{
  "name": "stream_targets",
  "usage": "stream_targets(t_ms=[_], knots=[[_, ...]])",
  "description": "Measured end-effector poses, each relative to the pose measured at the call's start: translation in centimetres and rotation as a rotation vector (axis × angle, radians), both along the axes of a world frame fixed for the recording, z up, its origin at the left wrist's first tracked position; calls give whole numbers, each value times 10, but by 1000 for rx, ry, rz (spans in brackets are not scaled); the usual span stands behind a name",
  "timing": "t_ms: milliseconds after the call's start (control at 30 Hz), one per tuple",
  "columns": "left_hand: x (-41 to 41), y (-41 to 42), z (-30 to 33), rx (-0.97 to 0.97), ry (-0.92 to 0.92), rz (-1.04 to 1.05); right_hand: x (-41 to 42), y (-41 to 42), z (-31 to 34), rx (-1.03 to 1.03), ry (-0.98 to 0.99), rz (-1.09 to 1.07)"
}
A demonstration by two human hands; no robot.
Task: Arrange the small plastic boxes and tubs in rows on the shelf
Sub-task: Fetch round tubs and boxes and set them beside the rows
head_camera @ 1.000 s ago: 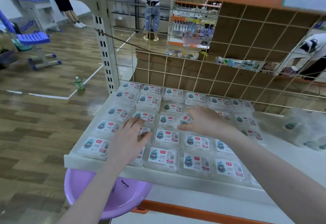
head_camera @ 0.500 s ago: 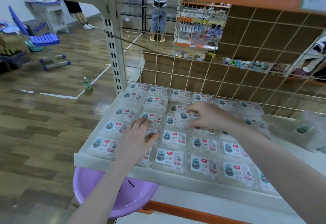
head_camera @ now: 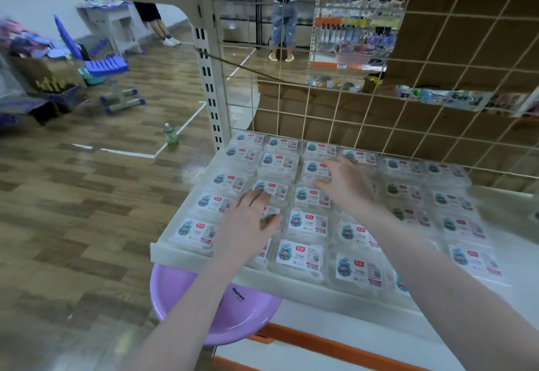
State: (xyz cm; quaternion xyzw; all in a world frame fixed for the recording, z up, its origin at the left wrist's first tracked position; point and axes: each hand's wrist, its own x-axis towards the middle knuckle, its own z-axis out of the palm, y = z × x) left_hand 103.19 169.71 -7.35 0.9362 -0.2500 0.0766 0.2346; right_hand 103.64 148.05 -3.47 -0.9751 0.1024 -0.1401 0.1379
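So the shelf (head_camera: 294, 284) is pretty much packed with small clear plastic boxes (head_camera: 300, 255), all lying flat with the printed labels up, lined in rows running from the front lip back to the wire grid panel (head_camera: 379, 125). The left hand (head_camera: 248, 224) is laid flat on a box in the second column in from the shelf's left edge, a couple of rows back from the front lip; its fingers (head_camera: 253, 198) are stretched out and pressing down, nothing is gripped. The right hand (head_camera: 347, 184) is reached further back toward the grid, spread loosely over one box (head_camera: 316, 170) in the second row out from the grid, fingers mostly straight and touching its top and right side, so nothing is properly held there either as far as can be seen. That box looks to be the one being nudged: it sits just under and to the left of the right fingertips, with its long axis running across the shelf, parallel to the grid. The right hand is clearly nearer, so any squaring-up would probably be done by it, with a push toward the shelf's left edge. A purple basin (head_camera: 204, 306) is tucked under the shelf's front-left corner.
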Motion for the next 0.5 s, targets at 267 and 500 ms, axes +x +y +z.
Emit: stream_targets(t_ms=[267,500], knots=[[-1,-2,4,8,18,25,6,6,-5,-17,-7,28],[-3,-4,5,26,41,50,8,2,-12,14,-10,54]])
